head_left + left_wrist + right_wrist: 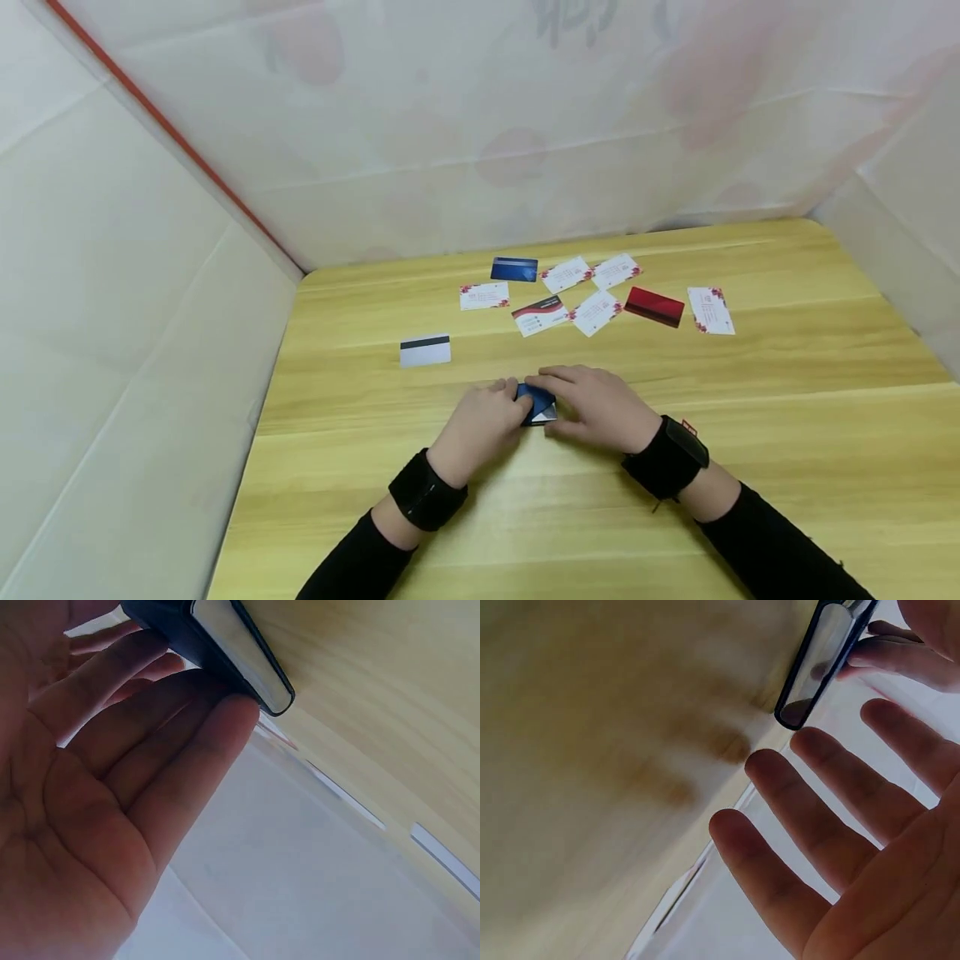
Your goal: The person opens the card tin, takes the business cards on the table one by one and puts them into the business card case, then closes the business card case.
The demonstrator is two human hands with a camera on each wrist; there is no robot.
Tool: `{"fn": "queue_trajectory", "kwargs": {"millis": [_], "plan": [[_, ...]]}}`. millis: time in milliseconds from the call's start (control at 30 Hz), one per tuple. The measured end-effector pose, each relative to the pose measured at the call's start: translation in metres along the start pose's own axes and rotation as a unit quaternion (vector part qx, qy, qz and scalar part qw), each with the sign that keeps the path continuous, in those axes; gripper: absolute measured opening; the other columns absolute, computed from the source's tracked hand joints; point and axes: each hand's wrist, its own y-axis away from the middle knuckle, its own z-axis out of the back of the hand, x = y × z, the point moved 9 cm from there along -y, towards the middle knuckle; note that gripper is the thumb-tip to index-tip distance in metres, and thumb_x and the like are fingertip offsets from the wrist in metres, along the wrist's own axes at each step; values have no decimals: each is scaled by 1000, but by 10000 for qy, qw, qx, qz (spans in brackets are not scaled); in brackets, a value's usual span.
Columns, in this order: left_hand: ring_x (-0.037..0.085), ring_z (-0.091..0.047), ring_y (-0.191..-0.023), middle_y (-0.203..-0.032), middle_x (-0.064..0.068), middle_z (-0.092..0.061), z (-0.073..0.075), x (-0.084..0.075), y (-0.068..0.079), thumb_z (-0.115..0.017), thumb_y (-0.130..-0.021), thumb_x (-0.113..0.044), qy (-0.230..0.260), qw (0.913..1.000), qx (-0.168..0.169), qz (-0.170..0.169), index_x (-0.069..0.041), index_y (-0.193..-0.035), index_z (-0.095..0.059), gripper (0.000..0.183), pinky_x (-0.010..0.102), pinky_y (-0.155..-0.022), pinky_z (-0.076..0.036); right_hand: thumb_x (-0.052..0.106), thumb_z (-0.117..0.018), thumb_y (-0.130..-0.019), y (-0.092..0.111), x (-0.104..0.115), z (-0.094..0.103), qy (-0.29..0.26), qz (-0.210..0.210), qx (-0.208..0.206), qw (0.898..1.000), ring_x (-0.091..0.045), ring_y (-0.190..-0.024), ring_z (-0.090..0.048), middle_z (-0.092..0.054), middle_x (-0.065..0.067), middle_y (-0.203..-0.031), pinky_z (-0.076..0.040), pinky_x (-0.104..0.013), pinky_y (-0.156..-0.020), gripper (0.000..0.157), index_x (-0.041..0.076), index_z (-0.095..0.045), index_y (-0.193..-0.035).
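A small dark blue card case (538, 400) lies near the middle of the wooden table, a pale triangular patch showing at its near right corner. My left hand (482, 423) holds its left side, the thumb over the top and the fingers along the edge. At the opposite side, my right hand (603, 408) has its fingers extended, the foremost reaching the far right corner and the thumb by the near right one. The left wrist view shows the case's (247, 656) dark rim around a pale side. In the right wrist view, fingers (780, 795) spread below the case (821, 671).
A white card with a black stripe (425, 352) lies left beyond the hands. Farther back are a blue card (514, 269), a red card (654, 307) and several white flowered cards (483, 297). Pale fabric walls (450, 150) enclose the table (360, 517).
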Motion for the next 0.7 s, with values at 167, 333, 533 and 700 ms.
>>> {"fn": "queue_trajectory", "kwargs": {"millis": [167, 333, 533, 700], "plan": [[15, -65, -76, -94, 7, -68, 2, -12, 4, -64, -94, -21, 45, 9999, -54, -74, -14, -99, -73, 12, 29, -53, -53, 41, -78, -84, 1, 3, -4, 82, -19, 35, 10000, -25, -118, -61, -63, -5, -133, -51, -48, -93, 63, 21, -58, -140], [14, -65, -74, -91, 8, -69, 3, -21, 5, -65, -93, -21, 60, 9999, -48, -65, -13, -96, -71, 11, 29, -53, -54, 36, -81, -81, 2, 7, -6, 126, 95, 6, 9999, -21, -109, -64, -68, 1, -124, -52, -43, -88, 61, 21, -61, -137], [18, -67, -79, -94, 13, -72, 0, -29, 3, -65, -89, -19, -229, 9997, -37, -35, -7, -99, -70, 16, 29, -58, -56, 38, -80, -82, 1, 12, -5, 174, 178, -111, 9996, -18, -102, -64, -70, 3, -117, -52, -41, -84, 58, 23, -63, -135], [21, -71, -86, -100, 17, -73, -1, -33, 2, -61, -92, -16, -293, 9996, 39, -26, -5, -100, -70, 16, 29, -60, -58, 40, -81, -81, 1, 12, -7, 130, 124, -167, 9997, -17, -101, -64, -71, 4, -114, -52, -39, -84, 56, 22, -65, -132]]}}
